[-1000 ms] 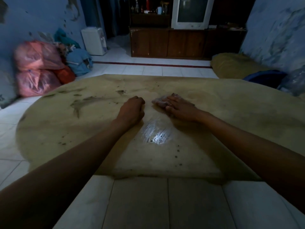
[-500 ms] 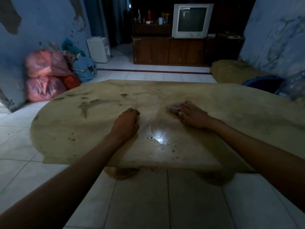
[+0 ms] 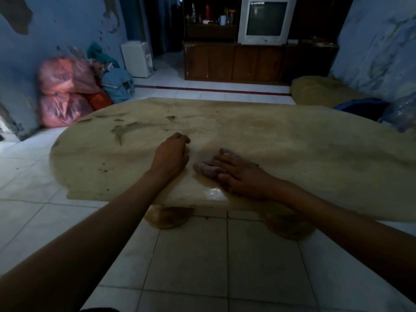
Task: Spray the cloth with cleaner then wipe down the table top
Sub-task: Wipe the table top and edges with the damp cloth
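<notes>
A low, oval, tan table top (image 3: 292, 143) with dark stains on its left part fills the middle of the view. My right hand (image 3: 238, 175) lies flat with straight fingers on a small pale cloth (image 3: 208, 168), pressing it onto the table near the front edge. Only the cloth's left end shows past my fingers. My left hand (image 3: 172, 154) rests on the table just left of the cloth, fingers curled into a loose fist with nothing in it. No spray bottle is in view.
Two rounded table feet (image 3: 168, 216) stand on the white tiled floor. Pink and blue bags (image 3: 65, 91) are piled at the left wall. A wooden cabinet (image 3: 247, 61) with a television (image 3: 265, 19) stands at the back; a cushion (image 3: 319, 91) lies at the right.
My right hand has slid the cloth back toward the front edge of the table. The camera has pulled back, showing more floor. My left hand has stayed in place.
</notes>
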